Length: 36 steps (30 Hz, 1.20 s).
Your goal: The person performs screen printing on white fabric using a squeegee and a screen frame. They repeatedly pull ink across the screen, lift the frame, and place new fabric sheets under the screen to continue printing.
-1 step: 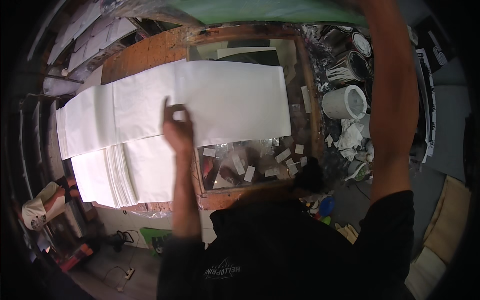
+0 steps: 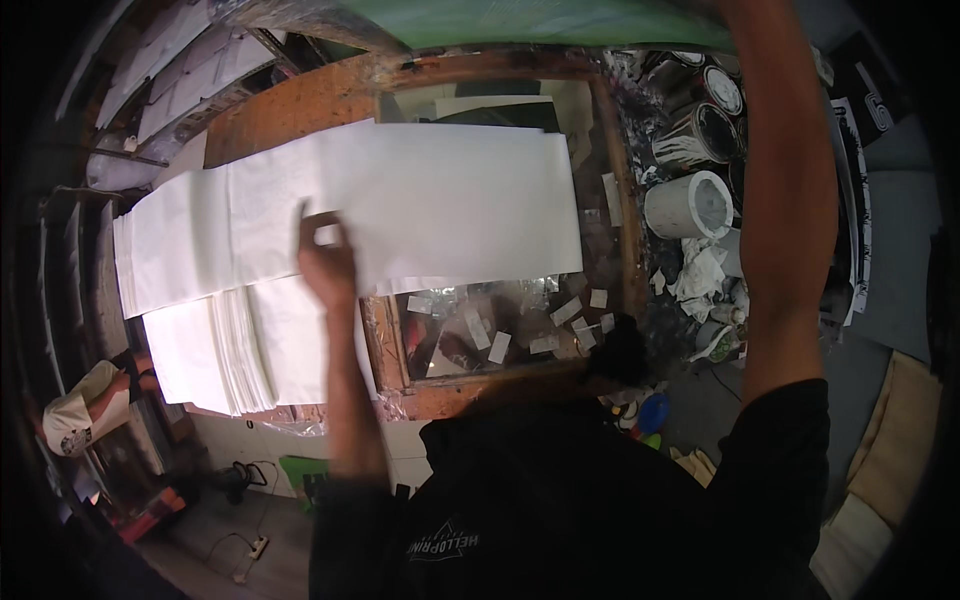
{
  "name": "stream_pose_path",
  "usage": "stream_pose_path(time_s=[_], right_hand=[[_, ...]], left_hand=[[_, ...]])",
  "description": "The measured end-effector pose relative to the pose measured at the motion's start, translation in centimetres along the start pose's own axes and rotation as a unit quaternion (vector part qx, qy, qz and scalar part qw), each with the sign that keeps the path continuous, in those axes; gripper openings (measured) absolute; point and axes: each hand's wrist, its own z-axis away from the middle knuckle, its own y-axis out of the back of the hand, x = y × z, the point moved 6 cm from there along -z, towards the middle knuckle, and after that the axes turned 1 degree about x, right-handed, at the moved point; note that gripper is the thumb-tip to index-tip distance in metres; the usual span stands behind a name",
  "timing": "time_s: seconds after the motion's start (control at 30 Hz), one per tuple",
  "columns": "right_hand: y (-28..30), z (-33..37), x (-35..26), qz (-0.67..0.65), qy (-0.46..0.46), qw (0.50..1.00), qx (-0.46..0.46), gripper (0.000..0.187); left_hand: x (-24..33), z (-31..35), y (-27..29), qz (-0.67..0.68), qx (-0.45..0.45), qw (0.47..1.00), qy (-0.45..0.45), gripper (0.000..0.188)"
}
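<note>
Stained wood makes up the table (image 2: pixel 290 105), with a green panel (image 2: pixel 560 25) beyond its far side. Over it, the left hand (image 2: pixel 328 268) is blurred, thumb and finger curled into a ring around a gap; whether they pinch anything or touch what lies below, I cannot tell. Directly beneath is the long white sheet (image 2: pixel 460 200), whose right part lies across a framed pane (image 2: pixel 632 250) while its left reaches toward more white layers. If the fingers snag that thin-looking material, a sideways pull could crease it or drag it askew. Just below and left, the stack (image 2: pixel 185 350) lies in loose overlapping folds; a brush of the wrist could skew its edges. On the pane near the sheet's lower edge, small labels (image 2: pixel 499 347) are scattered, and any with a tacky face might cling to the underside. Farther right, the raised right arm (image 2: pixel 788 220) runs up out of view, so its hand's state cannot be told. Beside that arm stand a white tub (image 2: pixel 668 208), smeared cans (image 2: pixel 695 138) and crumpled wipes (image 2: pixel 698 272); an elbow bumping these could spill whatever they contain, or smudge the clean white.
</note>
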Motion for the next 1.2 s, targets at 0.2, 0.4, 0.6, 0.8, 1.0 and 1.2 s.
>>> stream_pose_path(time_s=[0.2, 0.4, 0.6, 0.8, 1.0, 1.2], right_hand=[[0.0, -1.7, 1.4, 0.003, -0.026, 1.0, 0.004, 0.047], [0.6, -1.3, 1.0, 0.019, -0.064, 0.998, 0.004, 0.047], [-1.0, -0.3, 0.6, -0.011, -0.057, 0.998, -0.032, 0.045], [-0.2, 2.7, -0.6, -0.093, -0.093, 0.991, -0.019, 0.036], [0.7, 3.7, 0.2, -0.045, -0.017, 0.999, 0.01, 0.037], [1.2, 3.1, -0.4, -0.022, 0.032, 0.999, 0.001, 0.038]], left_hand=[[-8.9, -6.9, 18.0, -0.505, 0.188, 0.84, 0.06, 0.026], [2.8, 2.3, -3.3, 0.068, -0.036, 0.995, -0.062, 0.022], [16.6, 18.1, -18.9, 0.072, -0.248, 0.966, -0.034, 0.036], [15.3, 17.7, -19.8, 0.098, -0.212, 0.972, -0.005, 0.019], [18.0, 13.1, -15.6, 0.138, -0.225, 0.964, 0.02, 0.016], [17.9, 16.9, -18.5, 0.052, -0.287, 0.948, -0.128, 0.044]])
